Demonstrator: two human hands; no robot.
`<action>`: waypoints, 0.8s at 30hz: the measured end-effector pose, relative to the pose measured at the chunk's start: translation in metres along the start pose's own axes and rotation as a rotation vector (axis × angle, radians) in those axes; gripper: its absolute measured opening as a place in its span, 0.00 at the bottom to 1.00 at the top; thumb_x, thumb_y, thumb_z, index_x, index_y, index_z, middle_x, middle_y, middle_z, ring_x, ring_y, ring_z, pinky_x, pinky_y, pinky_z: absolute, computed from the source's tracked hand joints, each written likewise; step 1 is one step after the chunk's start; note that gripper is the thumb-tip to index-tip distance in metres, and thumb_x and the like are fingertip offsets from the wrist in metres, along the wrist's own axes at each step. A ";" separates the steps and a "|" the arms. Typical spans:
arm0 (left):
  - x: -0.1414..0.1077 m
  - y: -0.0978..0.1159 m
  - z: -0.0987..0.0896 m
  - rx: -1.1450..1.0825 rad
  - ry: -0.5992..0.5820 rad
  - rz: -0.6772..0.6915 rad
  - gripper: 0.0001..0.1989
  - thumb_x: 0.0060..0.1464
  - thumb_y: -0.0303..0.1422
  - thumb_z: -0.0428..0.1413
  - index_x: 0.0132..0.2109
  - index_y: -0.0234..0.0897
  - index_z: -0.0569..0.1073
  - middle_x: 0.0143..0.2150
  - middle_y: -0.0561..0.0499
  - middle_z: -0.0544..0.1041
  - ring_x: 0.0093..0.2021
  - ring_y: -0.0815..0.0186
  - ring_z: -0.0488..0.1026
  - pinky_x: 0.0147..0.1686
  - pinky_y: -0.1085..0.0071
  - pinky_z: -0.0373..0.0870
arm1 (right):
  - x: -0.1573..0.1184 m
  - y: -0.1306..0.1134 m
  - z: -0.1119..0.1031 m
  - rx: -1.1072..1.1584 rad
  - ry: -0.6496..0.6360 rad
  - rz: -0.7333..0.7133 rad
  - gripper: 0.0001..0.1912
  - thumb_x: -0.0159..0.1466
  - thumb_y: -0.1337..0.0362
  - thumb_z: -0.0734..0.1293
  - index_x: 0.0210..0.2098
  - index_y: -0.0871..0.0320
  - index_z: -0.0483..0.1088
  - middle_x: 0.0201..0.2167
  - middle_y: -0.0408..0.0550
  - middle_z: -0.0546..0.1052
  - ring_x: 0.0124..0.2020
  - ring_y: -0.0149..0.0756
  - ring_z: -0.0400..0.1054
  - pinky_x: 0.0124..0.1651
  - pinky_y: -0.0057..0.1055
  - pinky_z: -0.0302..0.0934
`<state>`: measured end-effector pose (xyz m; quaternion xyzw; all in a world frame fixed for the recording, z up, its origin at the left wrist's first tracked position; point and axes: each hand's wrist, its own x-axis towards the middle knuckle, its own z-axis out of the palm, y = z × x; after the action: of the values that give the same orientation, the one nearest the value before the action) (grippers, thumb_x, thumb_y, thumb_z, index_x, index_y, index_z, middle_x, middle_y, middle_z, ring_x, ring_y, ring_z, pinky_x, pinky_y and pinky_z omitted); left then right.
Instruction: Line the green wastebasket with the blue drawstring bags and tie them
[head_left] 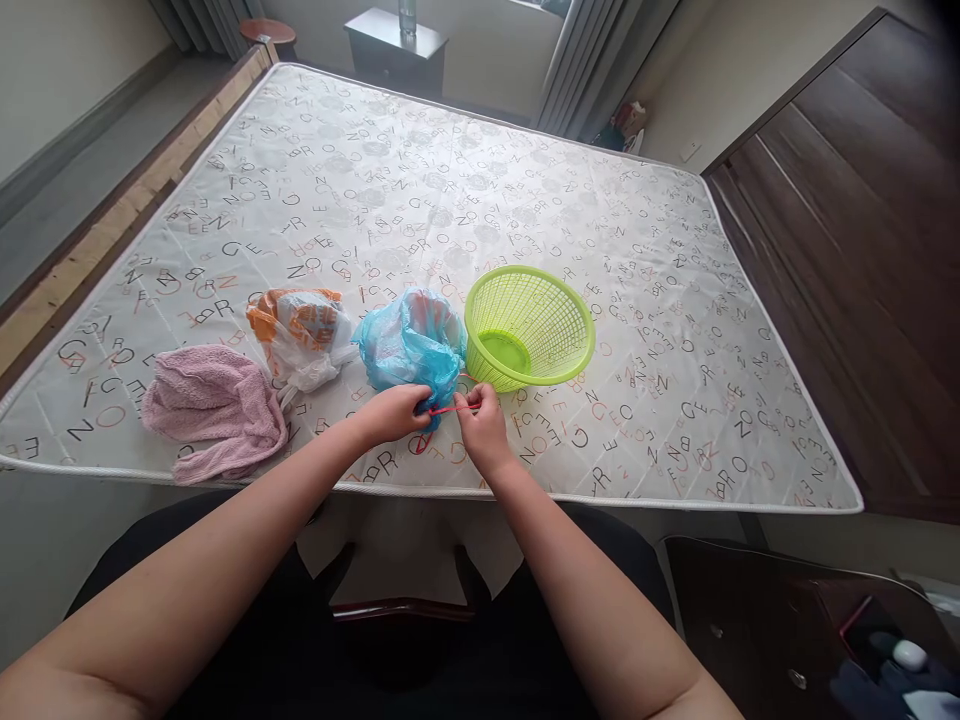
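Note:
A thin red string [444, 410] is stretched between my two hands at the near side of the mattress. My left hand [401, 412] is closed on one part of it, against the lower edge of a light blue plastic bag [411, 340]. The other part is pinched by my right hand [484, 430], just below a green plastic basket [529, 325] tipped towards me. Below my left hand a loose red end hangs down. The bag is bunched and rounded; what it holds cannot be made out.
All this lies on a letter-patterned mattress [637, 300]. To the left are an orange and white plastic bag [300, 335] and a crumpled pink towel [214, 410]. A dark headboard [847, 270] rises on the right; a dark bedside table [742, 600] stands at lower right.

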<state>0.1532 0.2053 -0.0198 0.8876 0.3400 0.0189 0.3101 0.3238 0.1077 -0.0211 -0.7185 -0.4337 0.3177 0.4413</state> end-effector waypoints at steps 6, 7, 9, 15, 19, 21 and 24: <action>0.001 -0.001 0.003 0.002 -0.018 0.037 0.06 0.56 0.34 0.57 0.32 0.39 0.70 0.30 0.50 0.74 0.30 0.64 0.68 0.29 0.69 0.58 | 0.002 0.016 0.009 -0.040 -0.164 -0.022 0.30 0.62 0.59 0.68 0.62 0.54 0.60 0.54 0.56 0.73 0.56 0.47 0.68 0.58 0.46 0.62; 0.001 -0.002 0.004 0.011 -0.024 0.038 0.06 0.56 0.34 0.57 0.32 0.39 0.70 0.30 0.50 0.74 0.30 0.64 0.68 0.29 0.69 0.59 | 0.002 0.021 0.011 -0.063 -0.171 -0.007 0.33 0.61 0.60 0.69 0.63 0.55 0.58 0.57 0.58 0.71 0.58 0.49 0.67 0.60 0.48 0.61; 0.001 -0.002 0.005 0.022 -0.035 0.034 0.06 0.56 0.35 0.56 0.33 0.38 0.70 0.31 0.50 0.75 0.30 0.63 0.69 0.29 0.69 0.59 | 0.000 0.027 0.015 -0.078 -0.171 0.002 0.36 0.60 0.60 0.70 0.64 0.55 0.56 0.59 0.60 0.69 0.60 0.50 0.65 0.61 0.50 0.60; 0.001 -0.003 0.003 0.036 -0.037 0.013 0.07 0.58 0.36 0.56 0.35 0.38 0.71 0.33 0.48 0.76 0.33 0.61 0.72 0.31 0.69 0.61 | -0.003 0.019 0.013 -0.074 -0.059 -0.048 0.18 0.62 0.59 0.66 0.50 0.56 0.63 0.46 0.54 0.73 0.48 0.45 0.69 0.53 0.45 0.65; 0.001 -0.003 0.002 0.041 -0.041 -0.002 0.06 0.57 0.36 0.56 0.36 0.38 0.72 0.33 0.48 0.77 0.33 0.61 0.73 0.30 0.69 0.62 | -0.002 0.013 0.010 -0.014 -0.011 -0.025 0.24 0.64 0.58 0.64 0.57 0.57 0.57 0.43 0.54 0.74 0.43 0.43 0.72 0.47 0.41 0.67; 0.000 -0.004 0.002 0.030 -0.033 -0.009 0.06 0.57 0.36 0.57 0.36 0.39 0.71 0.33 0.48 0.76 0.33 0.61 0.73 0.30 0.69 0.61 | -0.002 0.015 0.010 -0.090 -0.055 -0.068 0.31 0.63 0.60 0.65 0.63 0.57 0.54 0.50 0.58 0.74 0.50 0.47 0.71 0.51 0.44 0.66; 0.000 -0.006 0.004 0.014 -0.020 -0.013 0.06 0.57 0.36 0.57 0.36 0.39 0.71 0.32 0.48 0.76 0.32 0.61 0.72 0.29 0.69 0.61 | -0.003 0.017 0.010 -0.268 -0.134 -0.073 0.27 0.64 0.62 0.65 0.61 0.58 0.59 0.51 0.61 0.74 0.52 0.51 0.70 0.52 0.46 0.64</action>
<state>0.1508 0.2066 -0.0260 0.8877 0.3430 0.0056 0.3072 0.3202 0.1049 -0.0403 -0.7319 -0.5265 0.2879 0.3230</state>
